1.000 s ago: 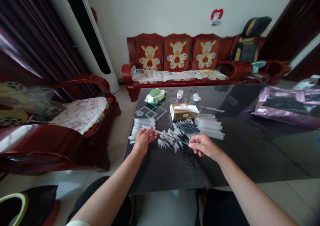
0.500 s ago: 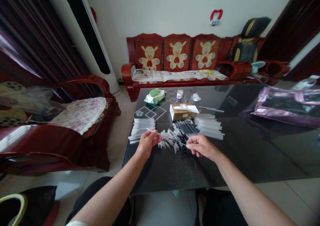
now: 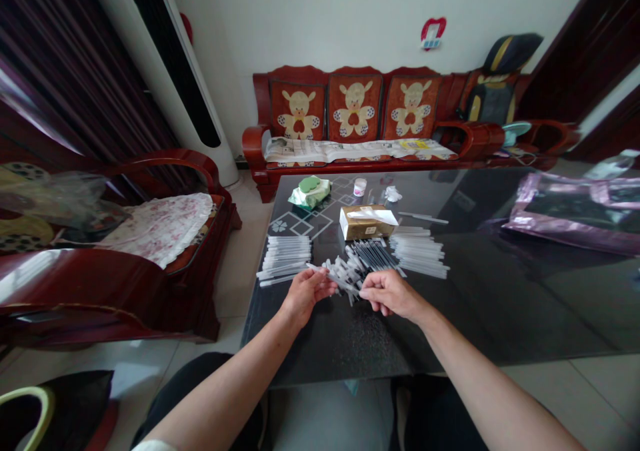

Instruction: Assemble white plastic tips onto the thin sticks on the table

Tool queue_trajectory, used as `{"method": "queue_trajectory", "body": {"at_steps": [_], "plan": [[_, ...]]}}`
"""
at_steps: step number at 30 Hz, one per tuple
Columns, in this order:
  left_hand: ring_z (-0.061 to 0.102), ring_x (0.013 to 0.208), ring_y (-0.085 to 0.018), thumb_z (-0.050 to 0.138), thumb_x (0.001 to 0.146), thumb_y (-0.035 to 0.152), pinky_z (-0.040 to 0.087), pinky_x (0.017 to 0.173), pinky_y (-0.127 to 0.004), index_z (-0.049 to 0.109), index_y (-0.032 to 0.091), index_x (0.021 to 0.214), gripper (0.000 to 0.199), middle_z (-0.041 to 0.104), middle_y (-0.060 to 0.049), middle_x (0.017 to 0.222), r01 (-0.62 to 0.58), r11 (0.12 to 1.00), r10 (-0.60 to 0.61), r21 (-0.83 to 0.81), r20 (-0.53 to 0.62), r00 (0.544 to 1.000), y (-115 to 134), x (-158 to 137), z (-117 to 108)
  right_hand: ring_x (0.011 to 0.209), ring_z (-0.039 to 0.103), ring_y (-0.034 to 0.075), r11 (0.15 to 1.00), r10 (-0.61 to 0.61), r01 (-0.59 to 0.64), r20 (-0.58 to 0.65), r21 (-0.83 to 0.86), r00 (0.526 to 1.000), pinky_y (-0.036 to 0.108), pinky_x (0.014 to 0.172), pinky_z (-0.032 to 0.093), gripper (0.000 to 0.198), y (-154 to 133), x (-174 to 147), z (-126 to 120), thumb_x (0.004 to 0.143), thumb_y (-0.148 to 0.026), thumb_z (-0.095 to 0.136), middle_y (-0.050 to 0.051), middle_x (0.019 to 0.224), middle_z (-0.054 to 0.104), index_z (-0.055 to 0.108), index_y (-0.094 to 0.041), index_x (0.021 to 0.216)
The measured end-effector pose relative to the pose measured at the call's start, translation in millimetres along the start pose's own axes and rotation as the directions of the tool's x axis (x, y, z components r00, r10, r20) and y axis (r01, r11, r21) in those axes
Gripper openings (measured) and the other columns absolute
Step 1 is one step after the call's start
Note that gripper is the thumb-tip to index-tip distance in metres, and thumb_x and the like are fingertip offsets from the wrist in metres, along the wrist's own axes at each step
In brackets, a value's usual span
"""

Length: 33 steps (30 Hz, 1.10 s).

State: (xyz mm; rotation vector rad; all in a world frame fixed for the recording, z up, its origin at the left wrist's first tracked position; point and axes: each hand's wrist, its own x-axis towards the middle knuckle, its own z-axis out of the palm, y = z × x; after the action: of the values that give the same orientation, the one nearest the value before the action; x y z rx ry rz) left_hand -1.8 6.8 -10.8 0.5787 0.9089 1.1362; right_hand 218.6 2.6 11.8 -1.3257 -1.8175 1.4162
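Note:
My left hand [image 3: 309, 295] pinches a slim whitish pen barrel [image 3: 343, 284] between thumb and fingers. It slants down to the right, where the fingers of my right hand [image 3: 393, 294] are closed at its other end. What the right fingertips grip there is too small to be sure of. Beneath the barrel lies a heap of small white and black pen caps [image 3: 349, 267]. Just beyond my right hand is a bundle of dark pen refills [image 3: 376, 255]. Whitish pens [image 3: 286, 254] lie in a stack by my left hand, and pale empty-looking barrels [image 3: 421, 254] are stacked to the right.
A tissue box [image 3: 369, 224] stands behind the refills on the dark glossy table [image 3: 480, 304]. Farther back are a green wipes pack [image 3: 310, 194], a small jar [image 3: 359, 187] and crumpled tissue [image 3: 393, 194]. A pink-edged clear bag [image 3: 575, 214] lies at the right.
My hands have come closer together, the right moving left and the left slightly right. A thin dark length that showed between them earlier no longer shows; the pale barrel now spans the gap.

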Motion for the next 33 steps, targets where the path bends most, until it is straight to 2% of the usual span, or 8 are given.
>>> {"method": "queue_trajectory", "body": {"at_steps": [5, 9, 21, 23, 25, 28, 30, 33], "plan": [[0.067, 0.060, -0.015, 0.067, 0.079, 0.018, 0.057, 0.058, -0.023, 0.063, 0.008, 0.082, 0.011, 0.065, -0.006, 0.064, 0.042, 0.999, -0.041, -0.012, 0.029, 0.999, 0.1, -2.7, 3.1, 0.034, 0.047, 0.005, 0.999, -0.017, 0.017, 0.014, 0.028, 1.000, 0.013, 0.032, 0.030, 0.024, -4.5, 2.6, 5.7, 0.079, -0.036, 0.061, -0.002, 0.050, 0.059, 0.062, -0.013, 0.075], [0.066, 0.058, -0.014, 0.065, 0.080, 0.014, 0.057, 0.057, -0.023, 0.063, 0.007, 0.081, 0.007, 0.064, -0.005, 0.062, 0.073, 0.996, -0.073, -0.049, 0.001, 0.997, 3.1, -3.4, 5.5, 0.035, 0.048, 0.006, 1.000, -0.006, 0.005, 0.021, 0.029, 1.000, 0.013, 0.033, 0.032, 0.021, -7.8, 2.3, 4.5, 0.077, -0.034, 0.063, -0.001, 0.052, 0.060, 0.063, -0.013, 0.077], [0.066, 0.058, -0.014, 0.060, 0.083, 0.012, 0.057, 0.056, -0.023, 0.063, 0.006, 0.082, 0.007, 0.063, -0.005, 0.061, 0.100, 0.992, -0.100, -0.075, 0.004, 0.995, 0.0, -1.7, 3.3, 0.035, 0.049, 0.005, 1.000, -0.023, 0.023, 0.006, 0.019, 1.000, 0.013, 0.032, 0.032, 0.023, -7.1, 3.8, 2.9, 0.079, -0.035, 0.061, -0.001, 0.051, 0.060, 0.063, -0.013, 0.075], [0.067, 0.059, -0.014, 0.058, 0.083, 0.010, 0.057, 0.057, -0.023, 0.063, 0.006, 0.082, 0.006, 0.063, -0.004, 0.060, 0.083, 0.991, -0.085, -0.103, -0.012, 0.996, 3.3, 0.3, 2.4, 0.035, 0.049, 0.006, 0.999, -0.009, 0.012, -0.074, 0.039, 0.997, 0.013, 0.032, 0.033, 0.024, -7.6, 1.3, -9.1, 0.079, -0.037, 0.061, -0.001, 0.052, 0.060, 0.062, -0.013, 0.076], [0.067, 0.060, -0.014, 0.056, 0.084, 0.009, 0.058, 0.058, -0.022, 0.062, 0.006, 0.082, 0.008, 0.062, -0.004, 0.060, 0.052, 0.989, -0.059, -0.141, -0.049, 0.997, 10.3, 2.5, 1.8, 0.035, 0.049, 0.006, 0.995, 0.022, 0.004, -0.261, 0.097, 0.965, 0.014, 0.032, 0.035, 0.026, -9.7, -3.2, -26.0, 0.078, -0.039, 0.061, -0.001, 0.052, 0.060, 0.061, -0.013, 0.076], [0.067, 0.060, -0.013, 0.052, 0.086, 0.006, 0.058, 0.058, -0.021, 0.062, 0.006, 0.083, 0.010, 0.063, -0.005, 0.060, 0.007, 0.980, -0.029, -0.198, -0.109, 0.994, 25.4, 4.4, 2.3, 0.034, 0.048, 0.007, 0.990, 0.044, 0.034, -0.538, 0.133, 0.842, 0.015, 0.030, 0.034, 0.027, -17.6, -11.6, -49.6, 0.076, -0.041, 0.062, -0.002, 0.050, 0.058, 0.059, -0.014, 0.072], [0.067, 0.060, -0.013, 0.052, 0.086, 0.006, 0.058, 0.058, -0.021, 0.061, 0.006, 0.083, 0.010, 0.063, -0.006, 0.061, -0.015, 0.973, -0.014, -0.229, -0.127, 0.992, 34.9, 4.4, 3.5, 0.034, 0.048, 0.008, 0.994, 0.023, 0.045, -0.611, 0.096, 0.792, 0.016, 0.030, 0.034, 0.027, -25.6, -15.4, -57.4, 0.076, -0.041, 0.062, -0.001, 0.050, 0.057, 0.058, -0.015, 0.070], [0.067, 0.060, -0.013, 0.052, 0.086, 0.005, 0.058, 0.058, -0.021, 0.061, 0.006, 0.083, 0.009, 0.063, -0.006, 0.062, -0.029, 0.968, -0.006, -0.249, -0.138, 0.990, 42.2, 2.5, 6.2, 0.033, 0.047, 0.008, 1.000, -0.007, 0.009, -0.580, 0.000, 0.815, 0.016, 0.029, 0.034, 0.026, -36.4, -15.7, -55.8, 0.077, -0.040, 0.058, -0.001, 0.049, 0.057, 0.057, -0.016, 0.067]]}}
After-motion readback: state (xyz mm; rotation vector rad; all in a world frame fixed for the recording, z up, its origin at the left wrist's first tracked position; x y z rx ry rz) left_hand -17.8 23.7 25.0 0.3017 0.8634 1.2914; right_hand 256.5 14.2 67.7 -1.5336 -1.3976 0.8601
